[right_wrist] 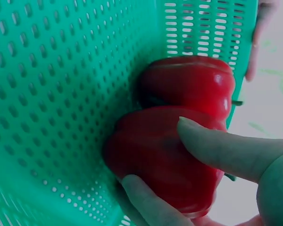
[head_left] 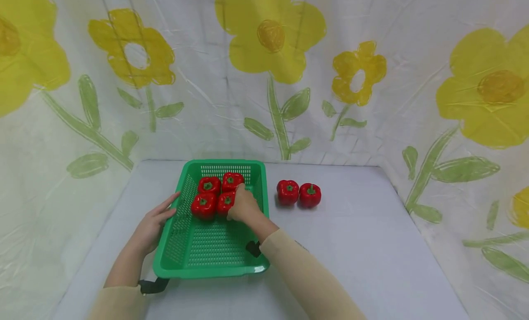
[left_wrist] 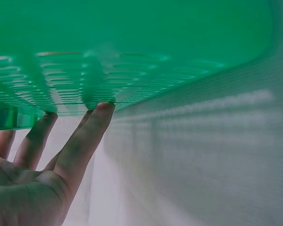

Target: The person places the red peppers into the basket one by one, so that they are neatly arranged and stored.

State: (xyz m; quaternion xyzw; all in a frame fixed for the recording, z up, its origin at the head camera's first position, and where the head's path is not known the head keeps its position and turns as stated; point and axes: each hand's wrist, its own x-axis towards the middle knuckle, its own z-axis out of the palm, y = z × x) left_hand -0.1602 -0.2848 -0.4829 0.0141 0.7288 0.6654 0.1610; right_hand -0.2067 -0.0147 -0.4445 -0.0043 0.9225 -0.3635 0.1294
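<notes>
A green perforated plastic basket stands on the table with red bell peppers in its far half. My right hand reaches inside and grips the near right bell pepper, thumb on one side and fingers on the other. Beside it sits the near left bell pepper. Behind these are a far left bell pepper and a far right bell pepper. Outside the basket, my left hand touches its left wall with extended fingertips; the palm stays off the wall.
Two more red bell peppers, one beside the other, sit side by side on the white table, right of the basket. A white curtain with painted yellow flowers hangs behind and at both sides.
</notes>
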